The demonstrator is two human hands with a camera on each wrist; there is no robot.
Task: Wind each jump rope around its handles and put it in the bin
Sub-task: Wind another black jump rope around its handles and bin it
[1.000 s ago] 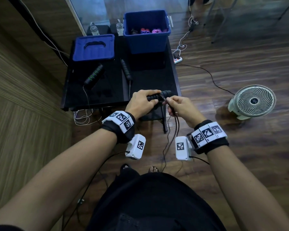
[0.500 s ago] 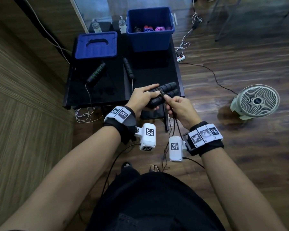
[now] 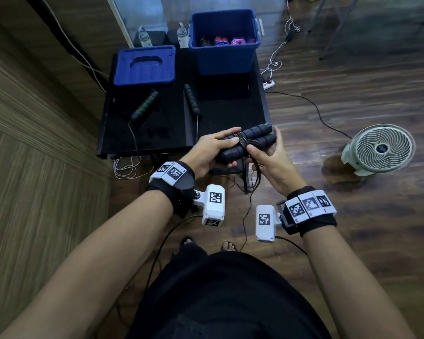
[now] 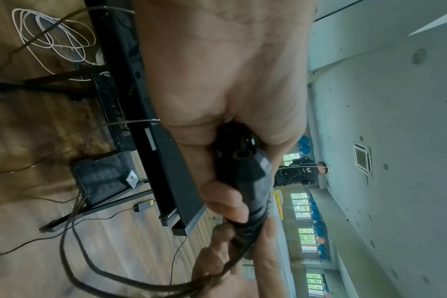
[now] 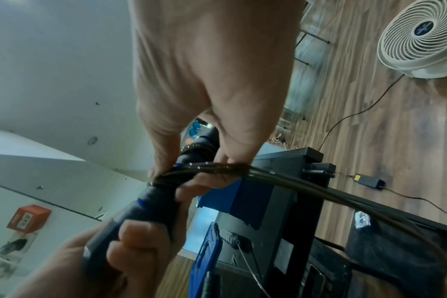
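- Wood-look wall panel [image 3: 34, 167] fills the far left of the head view, with a loose bundle of white cable [image 3: 126, 167] lying on the floor right by the table's near left corner.
- Black table [image 3: 157, 133] sits next over. At its back left there's a blue bin lid [image 3: 145, 66] lying flat, handle side up.
- Just in front of the lid, a second jump rope is still unwound: green-ringed handle [image 3: 145, 107] on the left, plain black handle [image 3: 192, 99] a bit to its right, thin cords running off the near edge.
- Blue bin [image 3: 224, 59] stands at the back right of the table, open, and a few wound-up ropes (pink, red/blue-ish) show at the bottom. Two bottles [image 3: 181, 35] stand on the floor behind it.
- Left hand [image 3: 211, 152] grips the near ends of the paired black handles [image 3: 252, 140] with blue rings, fingers laid over the top and thumb underneath. The pair is held in the air just off the table's near right corner.
- Black rope [image 3: 244, 141] is wrapped several turns around the middle of the handles.
- Right hand [image 3: 269, 160] is right up against the bundle, thumb and fingers pinching the rope at the wraps; the slack hangs down in a loop toward the floor.
- White floor fan [image 3: 380, 148] sits on the wood floor well off to the right.
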